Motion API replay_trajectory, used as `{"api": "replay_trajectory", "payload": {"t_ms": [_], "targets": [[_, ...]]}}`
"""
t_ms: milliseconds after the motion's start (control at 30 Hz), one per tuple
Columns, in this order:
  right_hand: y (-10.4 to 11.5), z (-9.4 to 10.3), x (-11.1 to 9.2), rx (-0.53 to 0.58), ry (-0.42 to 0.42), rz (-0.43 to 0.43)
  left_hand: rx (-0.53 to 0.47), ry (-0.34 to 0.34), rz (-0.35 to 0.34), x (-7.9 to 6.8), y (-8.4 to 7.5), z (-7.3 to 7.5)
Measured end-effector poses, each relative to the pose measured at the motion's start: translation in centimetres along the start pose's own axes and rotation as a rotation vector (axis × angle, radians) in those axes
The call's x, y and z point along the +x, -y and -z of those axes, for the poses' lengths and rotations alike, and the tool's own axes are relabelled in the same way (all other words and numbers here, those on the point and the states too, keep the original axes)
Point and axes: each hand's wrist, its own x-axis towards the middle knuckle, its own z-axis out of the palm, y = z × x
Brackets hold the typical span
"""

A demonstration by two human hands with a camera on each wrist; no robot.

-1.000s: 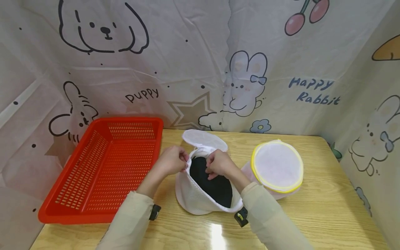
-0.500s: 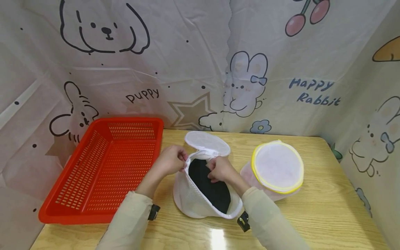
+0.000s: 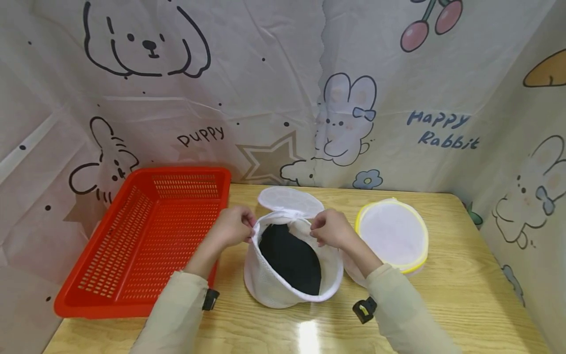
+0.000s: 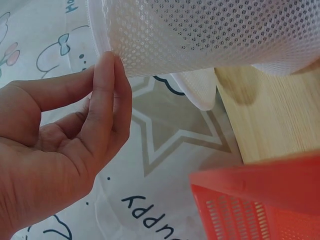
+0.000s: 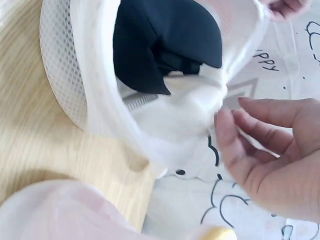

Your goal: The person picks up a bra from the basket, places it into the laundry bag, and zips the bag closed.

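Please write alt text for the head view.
A person's left hand pinches an open white mesh bag with a black item inside; the right hand is near its opposite edge. A red basket sits left, a yellow-rimmed container right.

The right hand (image 5: pixel 277 155) curves its fingers at the rim of a white mesh bag (image 5: pixel 62 55) holding something black (image 5: pixel 172 30), a pinkish bag (image 5: pixel 60 215) to the mesh one's right.
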Motion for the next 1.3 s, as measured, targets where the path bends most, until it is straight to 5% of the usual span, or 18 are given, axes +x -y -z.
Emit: {"api": "replay_trajectory", "payload": {"t_ms": [333,633,1033,1300], "targets": [[-1.1,1.7,-1.1,-0.213,0.003,-0.064,-0.067,0.022,0.087,-0.1,0.7,0.6],[-1.2,1.9,-1.6,-0.278,0.057,-0.057,-0.086,0.016,0.085,-0.1,1.3,0.7],[-0.5,4.4,-1.2,-0.212,-0.22,0.104,-0.082,0.042,0.091,-1.2,0.4,1.1],[-1.0,4.9,-0.7,-0.211,-0.219,0.142,-0.096,0.136,0.045,-1.7,0.3,0.0]]}}
